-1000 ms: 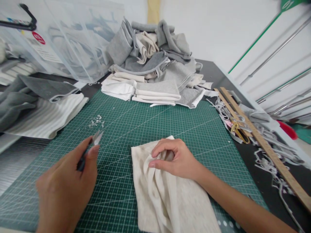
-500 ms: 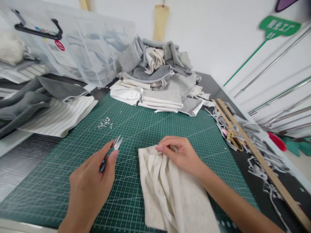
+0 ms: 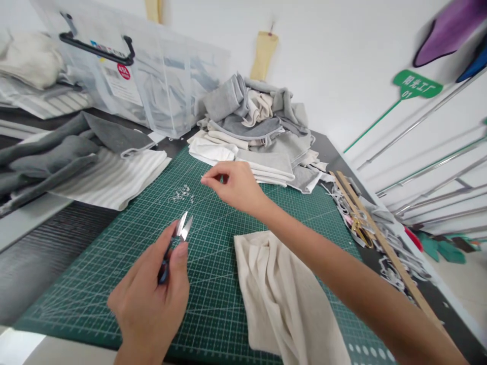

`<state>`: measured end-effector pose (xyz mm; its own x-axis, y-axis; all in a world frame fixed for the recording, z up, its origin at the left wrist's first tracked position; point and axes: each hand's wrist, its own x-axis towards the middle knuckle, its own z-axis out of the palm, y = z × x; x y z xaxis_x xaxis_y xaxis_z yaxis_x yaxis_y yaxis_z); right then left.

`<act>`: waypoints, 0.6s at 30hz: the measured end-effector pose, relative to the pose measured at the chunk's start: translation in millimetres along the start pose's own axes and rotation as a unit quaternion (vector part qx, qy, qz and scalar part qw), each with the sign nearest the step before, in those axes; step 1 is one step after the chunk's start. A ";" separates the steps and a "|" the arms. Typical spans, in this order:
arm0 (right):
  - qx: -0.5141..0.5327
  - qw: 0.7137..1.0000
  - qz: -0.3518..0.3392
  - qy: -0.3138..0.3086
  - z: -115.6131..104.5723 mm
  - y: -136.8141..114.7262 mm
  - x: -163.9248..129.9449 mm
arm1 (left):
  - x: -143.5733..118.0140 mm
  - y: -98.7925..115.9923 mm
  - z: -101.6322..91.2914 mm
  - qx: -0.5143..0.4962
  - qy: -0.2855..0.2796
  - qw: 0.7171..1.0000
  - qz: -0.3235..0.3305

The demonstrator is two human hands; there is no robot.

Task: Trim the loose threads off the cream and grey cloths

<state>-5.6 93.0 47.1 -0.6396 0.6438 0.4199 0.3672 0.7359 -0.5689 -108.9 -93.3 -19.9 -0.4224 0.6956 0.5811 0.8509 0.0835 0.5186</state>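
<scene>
My left hand (image 3: 155, 289) is closed around small thread snips (image 3: 183, 227), their two blades apart and pointing away from me over the mat. My right hand (image 3: 238, 185) is raised over the far part of the mat, thumb and forefinger pinched together. Whatever sits in that pinch is too small to name. A small heap of whitish thread scraps (image 3: 183, 193) lies left of and below the pinching fingers. The cream cloth (image 3: 285, 299), loosely creased, rests on the mat under my right forearm, with neither hand gripping it.
A green cutting mat (image 3: 213, 284) covers the table's middle. Folded grey and white cloths (image 3: 266, 132) are piled at its far end, beside a clear plastic box (image 3: 148, 101). Dark and striped fabric (image 3: 110, 172) lies left. Wooden strips (image 3: 384, 233), gold-handled scissors (image 3: 361, 234) and cord scraps lie right.
My right hand has left the cream cloth and moved forward and left towards the thread scraps, still pinched. My left hand keeps the snips in about the same place. The camera view has shifted.
</scene>
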 end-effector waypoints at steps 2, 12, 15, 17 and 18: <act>0.006 0.999 -0.022 -0.040 21.0 4.5 22.8 | 1.6 -2.2 1.0 -0.014 0.004 1.000 0.009; -0.011 0.994 -0.026 -0.106 5.9 -3.5 14.5 | 2.8 -6.5 5.1 -0.068 0.039 0.996 0.050; 0.016 0.996 0.032 -0.083 -27.0 -1.3 -25.2 | 2.8 -6.1 4.3 -0.074 0.027 0.996 0.050; 0.028 0.997 0.035 -0.069 -45.1 0.9 -57.3 | 2.2 -5.6 4.4 -0.074 0.023 0.996 0.049; 0.024 0.997 0.044 -0.062 -51.8 1.6 -73.6 | 1.8 -5.1 4.8 -0.073 0.020 0.996 0.049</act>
<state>77.0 57.7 51.9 -0.6854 0.6731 0.2776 0.3950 0.6641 -0.6348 -112.5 -89.1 -24.6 -0.3537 0.6658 0.6569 0.8353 -0.0912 0.5422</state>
